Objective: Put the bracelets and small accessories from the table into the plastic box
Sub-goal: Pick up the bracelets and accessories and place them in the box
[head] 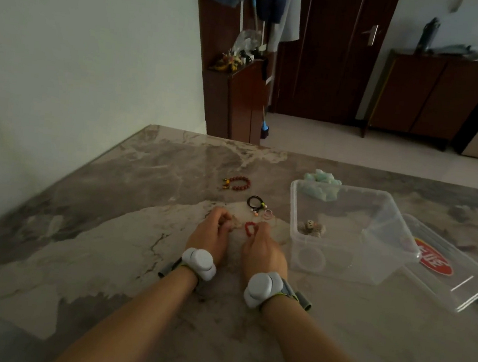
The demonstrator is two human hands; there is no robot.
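Bracelets and small accessories are lying on the marble table (107, 225), and several are hard to make out in the dim light. Whatever the left hand (211, 234) is curling its fingers around is hidden under them; something pale and beaded may be showing between the two hands, but I cannot tell. The right hand (264, 250) is lying just beside the left, its fingertips (262, 226) pinching a small red bracelet (249, 228), which is sitting on the table at those fingertips with most of its loop showing to their left. Both wrists are wearing grey-white devices on straps.

To the right, the clear plastic box (349, 193) is standing open. Inside, a small fuzzy beige accessory (313, 228) is lying near the left wall; a faint pinkish thing by the right wall is too blurred to name. The box's lid (458, 283) is lying just right of it, partly behind the box. A pale green crumpled thing (323, 178) is peeking from behind the far wall.

Beyond the hands, black hair ties (254, 203) with small beads, a pink ring (268, 214) and a dark red bead bracelet (237, 183) are lying apart on the table.
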